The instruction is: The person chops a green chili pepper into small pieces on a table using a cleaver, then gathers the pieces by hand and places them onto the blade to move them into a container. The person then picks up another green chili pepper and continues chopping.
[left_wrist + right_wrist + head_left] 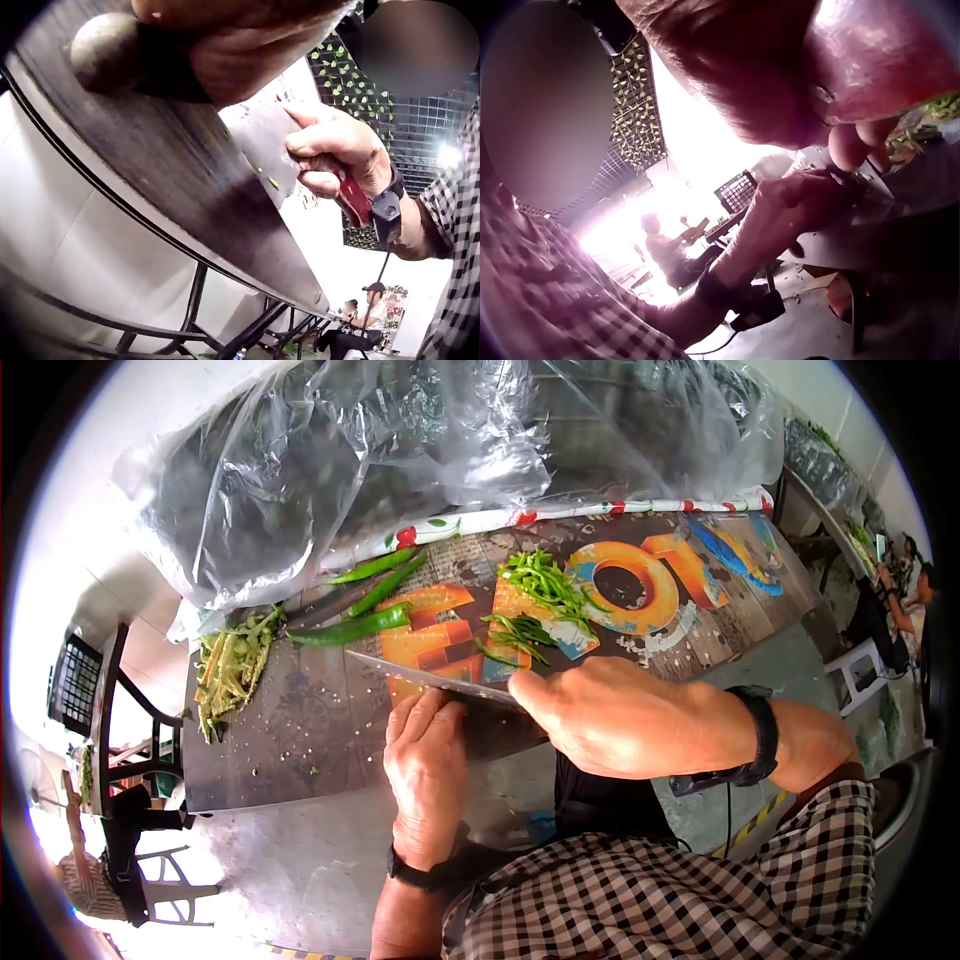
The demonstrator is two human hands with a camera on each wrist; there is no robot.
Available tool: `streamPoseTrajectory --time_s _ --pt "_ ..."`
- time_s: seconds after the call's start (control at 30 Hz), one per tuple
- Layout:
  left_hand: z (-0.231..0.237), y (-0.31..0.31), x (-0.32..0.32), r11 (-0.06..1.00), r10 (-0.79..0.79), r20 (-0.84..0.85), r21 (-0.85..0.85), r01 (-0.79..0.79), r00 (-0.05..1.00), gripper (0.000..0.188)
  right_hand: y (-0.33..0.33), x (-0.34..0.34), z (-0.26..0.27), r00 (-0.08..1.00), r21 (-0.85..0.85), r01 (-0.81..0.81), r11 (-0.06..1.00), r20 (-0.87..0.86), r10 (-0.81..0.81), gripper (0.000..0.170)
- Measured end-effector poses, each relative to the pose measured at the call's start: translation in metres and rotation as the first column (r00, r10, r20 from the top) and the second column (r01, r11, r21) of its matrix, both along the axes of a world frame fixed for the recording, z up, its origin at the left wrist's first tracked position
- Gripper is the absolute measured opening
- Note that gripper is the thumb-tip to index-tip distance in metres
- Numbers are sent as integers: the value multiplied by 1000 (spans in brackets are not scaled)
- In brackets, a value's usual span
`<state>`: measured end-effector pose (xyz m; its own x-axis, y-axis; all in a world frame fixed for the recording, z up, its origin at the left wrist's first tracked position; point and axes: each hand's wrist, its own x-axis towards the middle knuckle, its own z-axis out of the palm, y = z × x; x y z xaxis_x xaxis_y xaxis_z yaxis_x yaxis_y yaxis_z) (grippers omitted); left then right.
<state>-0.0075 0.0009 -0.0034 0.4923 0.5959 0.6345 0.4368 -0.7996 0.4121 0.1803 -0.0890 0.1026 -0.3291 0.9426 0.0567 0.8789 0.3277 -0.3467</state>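
Note:
My right hand point(640, 720) grips the red handle point(354, 196) of a kitchen knife, whose broad blade point(259, 146) carries small green bits. From above, the blade is nearly edge-on beside the fingertips of my left hand point(425, 760). That hand is bent at the table's near edge, its fingers drawn in behind the blade; I cannot tell whether it holds anything. Whole long green peppers point(350, 627) lie beyond the knife. To their right are a pile of sliced green pepper point(545, 580) and a smaller bunch of strips point(518, 635).
Pale pepper cores and scraps point(235, 665) are heaped on the left of the dark printed table point(300, 730), with seeds scattered nearby. Clear plastic sheeting point(450, 440) covers a bulky thing along the back. Other people sit at tables to both sides.

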Motion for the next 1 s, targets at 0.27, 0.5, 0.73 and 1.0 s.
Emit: streamPoseTrajectory --time_s 0.27,0.5,0.73,1.0 --pt "-2 0 3 1000 10 18 -3 -10 1000 20 51 -20 -18 993 72 -111 991 41 109 17" --pt "-1 4 -4 998 -11 61 -59 15 998 19 21 13 -9 1000 8 -25 1000 19 24 15" --pt "7 8 1 998 26 -1 -65 -26 1000 13 9 63 -20 983 77 182 980 23 -184 16" --pt "3 1 16 999 -19 18 -46 20 1000 13 -6 38 -9 993 76 112 991 -54 -108 18"
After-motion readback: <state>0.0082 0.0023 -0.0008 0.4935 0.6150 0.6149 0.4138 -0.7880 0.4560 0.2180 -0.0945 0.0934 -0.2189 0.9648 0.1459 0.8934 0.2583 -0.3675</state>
